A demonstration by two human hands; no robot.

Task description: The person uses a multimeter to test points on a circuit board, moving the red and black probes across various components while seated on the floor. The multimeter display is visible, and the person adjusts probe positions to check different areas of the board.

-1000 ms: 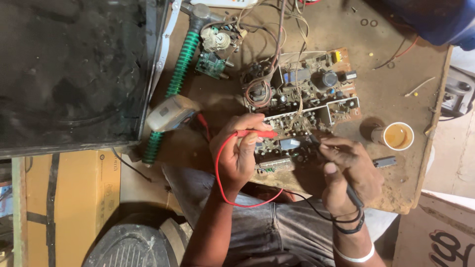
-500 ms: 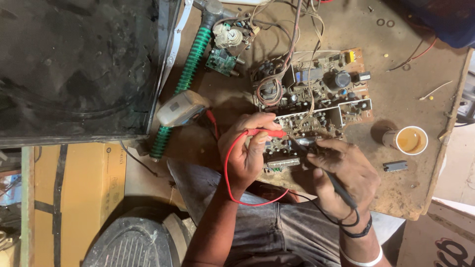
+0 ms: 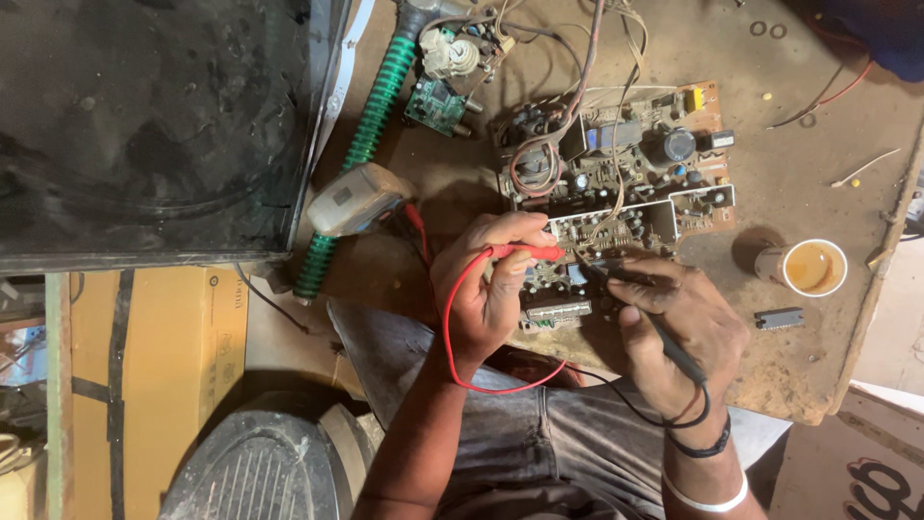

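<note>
Both probes have crept slightly right along the circuit board on the surface: left hand pinches red probe, right hand grips black probe, tips touching its near edge, so probing continues.

Worn brown workbench, dusty; yellow cardboard box below on left; warm daylight.

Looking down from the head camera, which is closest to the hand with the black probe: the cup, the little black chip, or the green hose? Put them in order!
From the right hand:
1. Black chip, just to its right on the table.
2. Cup, farther right and up.
3. Green hose, far across to the left.
</note>
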